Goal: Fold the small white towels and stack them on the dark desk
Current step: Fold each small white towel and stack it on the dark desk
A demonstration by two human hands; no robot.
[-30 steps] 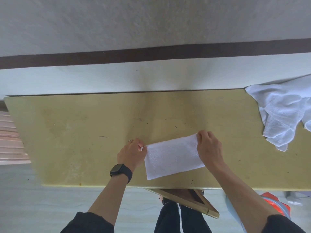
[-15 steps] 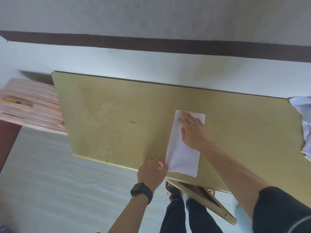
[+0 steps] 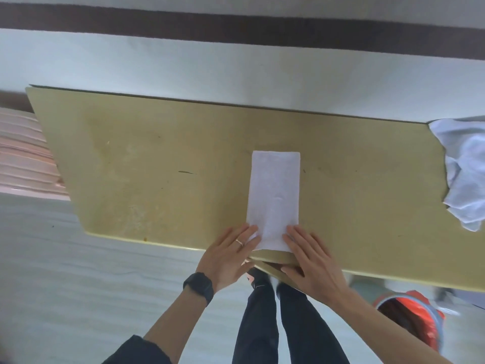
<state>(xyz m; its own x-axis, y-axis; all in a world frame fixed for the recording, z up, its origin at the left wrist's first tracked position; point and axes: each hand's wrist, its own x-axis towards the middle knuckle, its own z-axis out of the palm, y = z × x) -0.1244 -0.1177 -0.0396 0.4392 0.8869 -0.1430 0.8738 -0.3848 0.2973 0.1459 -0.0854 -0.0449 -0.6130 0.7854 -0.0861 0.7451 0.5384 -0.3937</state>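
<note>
A small white towel [image 3: 274,190], folded into a long narrow strip, lies flat on the yellowish tabletop [image 3: 157,164], its length running away from me and its near end at the front edge. My left hand [image 3: 228,256] lies flat with straight fingers on the towel's near left corner. My right hand [image 3: 312,256] lies flat the same way on the near right corner. Neither hand grips the cloth.
A heap of unfolded white towels [image 3: 464,169] sits at the table's right end. Pink slatted furniture [image 3: 23,156] stands left of the table. An orange bin [image 3: 414,319] is on the floor at the lower right. My legs [image 3: 283,324] are below the table edge.
The towel has been turned from crosswise to lengthwise. My right hand slid from its far half back to the near end, and my left hand moved from the edge onto the near left corner.
</note>
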